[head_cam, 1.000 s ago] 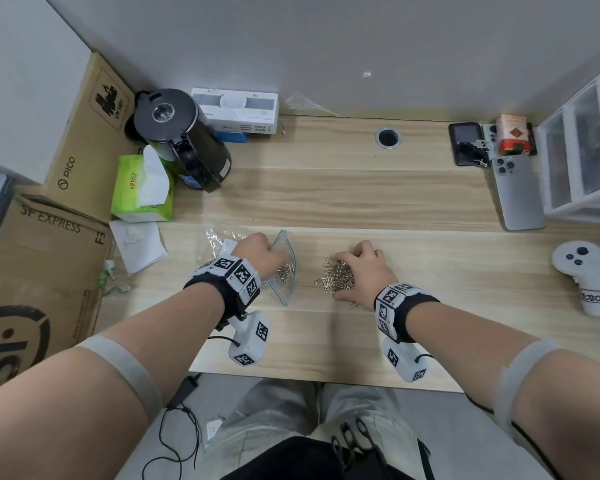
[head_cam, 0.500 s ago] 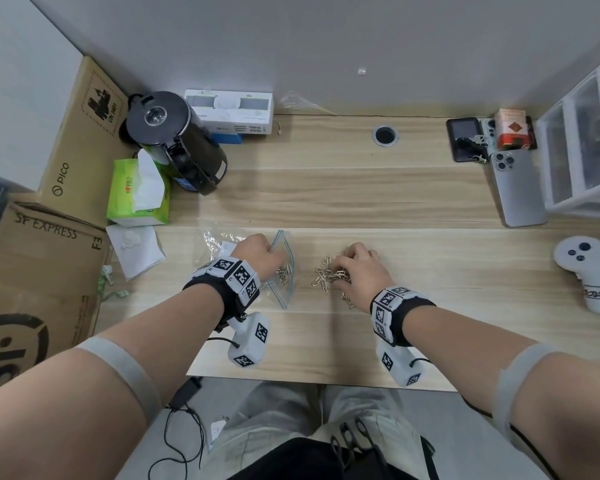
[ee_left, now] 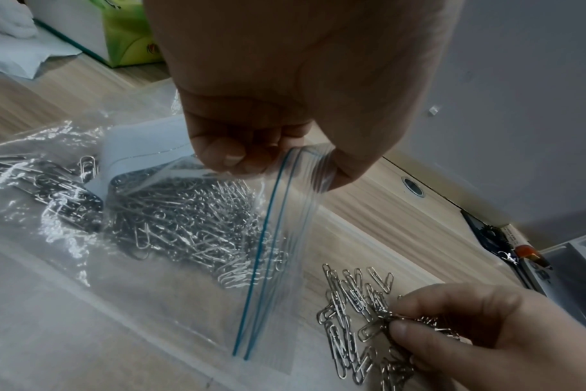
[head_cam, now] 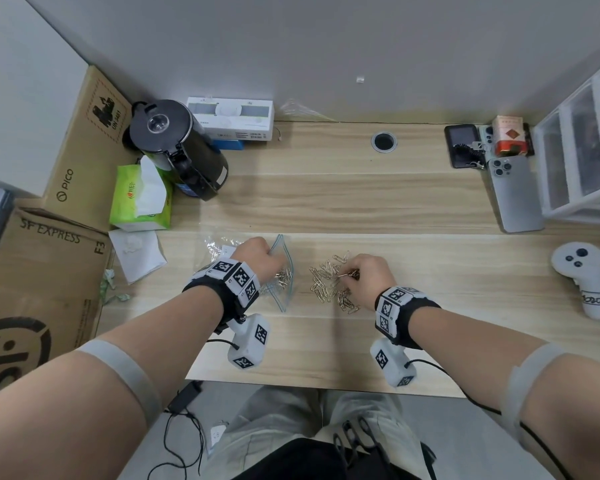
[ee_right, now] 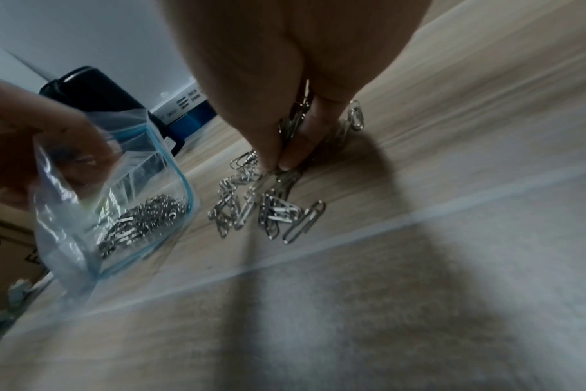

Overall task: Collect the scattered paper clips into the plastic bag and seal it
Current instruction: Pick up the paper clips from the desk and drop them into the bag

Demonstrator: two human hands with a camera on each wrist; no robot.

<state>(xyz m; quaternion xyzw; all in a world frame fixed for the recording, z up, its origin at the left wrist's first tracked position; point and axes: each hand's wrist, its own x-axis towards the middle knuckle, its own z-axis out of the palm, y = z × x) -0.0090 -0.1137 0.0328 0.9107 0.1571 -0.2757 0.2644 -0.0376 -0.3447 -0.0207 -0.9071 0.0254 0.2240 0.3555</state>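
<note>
Plastic bag (head_cam: 284, 271) lies on the bench (head_cam: 361, 202) with its blue-striped mouth lifted open toward the loose pile; a heap of paper clips (ee_left: 184, 219) already sits inside it. The left hand (head_cam: 257, 254) pinches the upper lip of the mouth. The right hand (head_cam: 368, 275) has its fingertips (ee_right: 286, 158) closed on a small bunch of clips at the loose paper clips (head_cam: 329, 282) just right of the bag. Compared with a second ago, that hand has drawn back off the pile, so more clips show. Bare wood lies beyond the hands and toward the near edge; a kettle (head_cam: 177, 147) and tissue box (head_cam: 139, 199) stand at far left.
</note>
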